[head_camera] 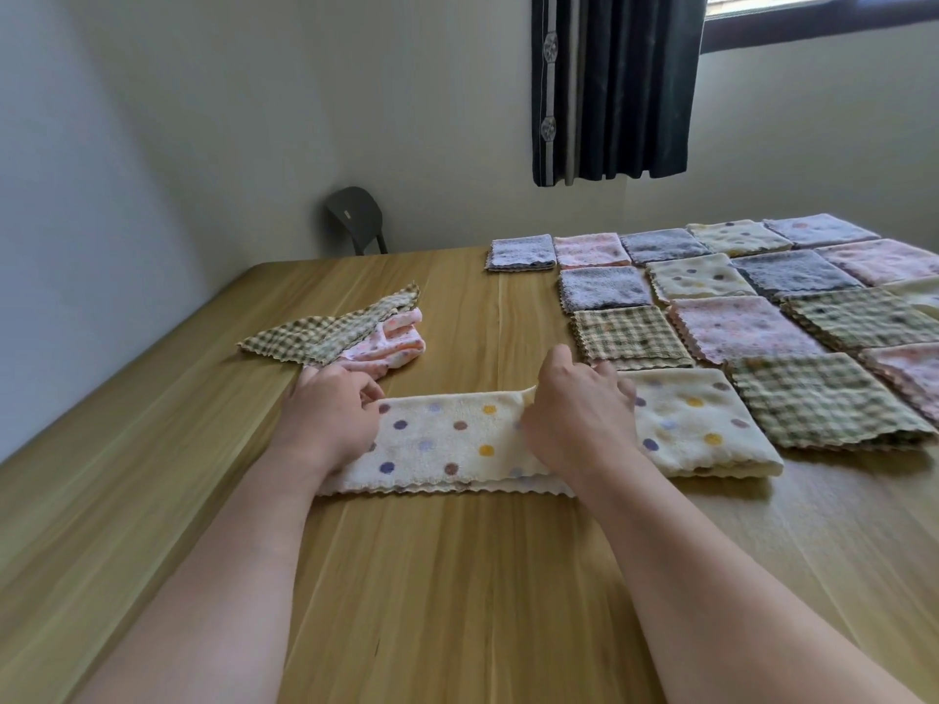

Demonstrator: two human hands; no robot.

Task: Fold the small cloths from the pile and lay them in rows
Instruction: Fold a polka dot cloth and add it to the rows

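Head view: left hand (pixel 330 414) grip closed on the left end of the dotted cloth (pixel 447 439), fingers curled at its far corner, palm down. Right hand (pixel 574 414) grip pinched on the right end at the far fold edge. Cloth is a long folded strip flat on the bench (pixel 457 602). Both forearms reach forward. Unfolded pile (pixel 355 332) just behind left hand, checked over pink. Folded rows (pixel 737 307) on the right, nearest folded dotted square (pixel 696 424) just beside right hand

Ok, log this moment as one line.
step: folding dotted cloth | left hand: grips its left end | right hand: grips its right end | pile: two cloths | rows: folded cloths, right
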